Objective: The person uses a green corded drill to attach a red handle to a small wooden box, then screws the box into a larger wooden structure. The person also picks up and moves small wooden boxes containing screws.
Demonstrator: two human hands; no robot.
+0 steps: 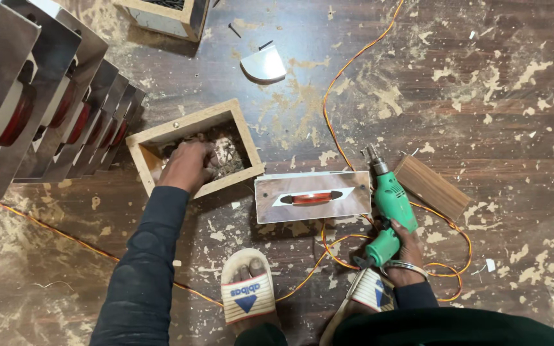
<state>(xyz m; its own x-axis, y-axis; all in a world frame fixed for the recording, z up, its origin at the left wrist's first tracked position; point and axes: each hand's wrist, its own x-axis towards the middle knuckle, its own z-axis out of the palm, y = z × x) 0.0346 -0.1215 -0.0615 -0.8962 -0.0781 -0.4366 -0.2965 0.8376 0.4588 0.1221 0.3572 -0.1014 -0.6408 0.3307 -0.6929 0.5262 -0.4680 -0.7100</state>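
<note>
My left hand (187, 165) reaches into a small open wooden box (161, 136) on the floor, its fingers curled among a heap of small metal screws (229, 157); whether it grips any is hidden. My right hand (408, 247) holds the handle of a green electric drill (391, 204) that rests on the floor with its bit pointing away from me. Between both hands lies a shiny metal plate with a reddish-brown handle (312, 197).
A row of similar metal plates (46, 96) leans at the left. An orange cord (335, 122) loops over the dusty wooden floor. A wood block (432, 187) lies by the drill, a curved metal piece (263, 64) and another box (168, 16) farther off. My sandalled feet (246, 291) are below.
</note>
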